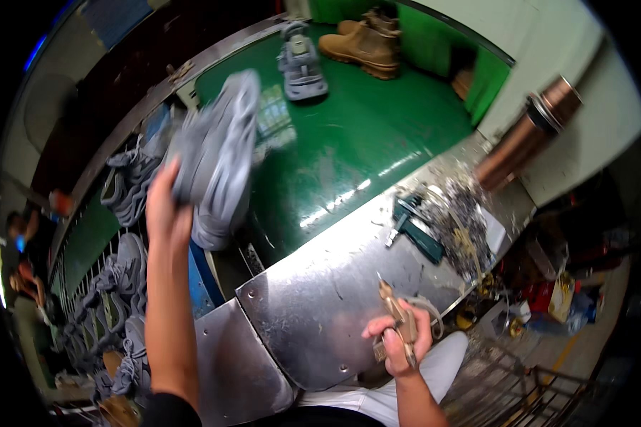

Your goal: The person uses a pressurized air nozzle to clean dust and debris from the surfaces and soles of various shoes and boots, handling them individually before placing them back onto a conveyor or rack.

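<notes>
At the left, my left hand (168, 213) is closed on a grey sneaker (221, 142), raised over the left end of the green surface and smeared by motion. A rounded grey shoe part (212, 229) shows just below it; I cannot tell whether it belongs to a second shoe. My right hand (413, 349) wraps round a small bronze-coloured hand tool (400, 314) with a pointed nozzle and a pale hose, above the metal plate (313, 306). Its nozzle points away from me, toward the green surface.
Another grey sneaker (303, 67) and tan boots (363, 46) stand on the green table (349, 135). A dark green gun-shaped tool (419, 238) lies by scraps (463, 235) near a copper-coloured flask (523, 139). Several grey shoes (124, 270) fill a rack at left.
</notes>
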`<control>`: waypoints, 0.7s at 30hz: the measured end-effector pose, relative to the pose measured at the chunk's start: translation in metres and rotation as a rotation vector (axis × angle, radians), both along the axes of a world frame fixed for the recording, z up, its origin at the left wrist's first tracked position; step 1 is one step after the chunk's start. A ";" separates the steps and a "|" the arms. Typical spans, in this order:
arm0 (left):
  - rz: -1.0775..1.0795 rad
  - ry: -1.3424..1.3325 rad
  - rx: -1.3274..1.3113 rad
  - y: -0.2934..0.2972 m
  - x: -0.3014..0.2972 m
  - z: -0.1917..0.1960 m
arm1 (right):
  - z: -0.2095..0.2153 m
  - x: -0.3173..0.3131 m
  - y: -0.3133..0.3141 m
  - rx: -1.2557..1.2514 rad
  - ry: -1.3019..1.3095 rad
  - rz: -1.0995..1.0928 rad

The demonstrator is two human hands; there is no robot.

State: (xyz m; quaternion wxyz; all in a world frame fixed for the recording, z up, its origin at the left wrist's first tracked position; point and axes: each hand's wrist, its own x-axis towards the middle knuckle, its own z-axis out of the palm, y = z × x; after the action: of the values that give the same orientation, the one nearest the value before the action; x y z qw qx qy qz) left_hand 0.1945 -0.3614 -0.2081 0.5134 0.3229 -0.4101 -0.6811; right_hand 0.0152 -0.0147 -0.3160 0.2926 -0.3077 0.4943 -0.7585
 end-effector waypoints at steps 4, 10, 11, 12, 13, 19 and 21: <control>0.454 -1.364 -0.609 -0.157 -0.114 -0.010 | 0.005 0.014 -0.001 0.079 -0.035 -0.030; -0.226 -1.250 -1.058 -0.221 -0.068 -0.039 | -0.011 -0.012 0.026 0.179 -0.294 0.054; -0.260 -1.329 -0.892 -0.198 -0.042 -0.009 | -0.016 -0.021 0.032 0.199 -0.376 0.074; 0.006 -1.206 -0.965 -0.201 0.019 -0.003 | 0.001 -0.006 0.017 0.103 0.043 0.082; 0.308 -1.106 -0.873 -0.178 0.070 0.020 | 0.002 -0.008 0.016 0.095 -0.040 0.094; 0.190 -1.479 0.252 -0.165 0.362 -0.023 | 0.017 0.015 -0.027 0.176 0.095 -0.229; -0.204 -1.531 0.093 -0.129 0.360 -0.049 | 0.020 0.018 -0.029 0.168 0.110 -0.202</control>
State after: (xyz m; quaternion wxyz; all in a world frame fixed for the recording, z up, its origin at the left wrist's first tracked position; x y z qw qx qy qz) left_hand 0.5543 -0.4905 -0.2569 0.0074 0.6856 -0.6495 -0.3287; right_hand 0.0327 -0.0441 -0.2958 0.2118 -0.2721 0.5998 -0.7221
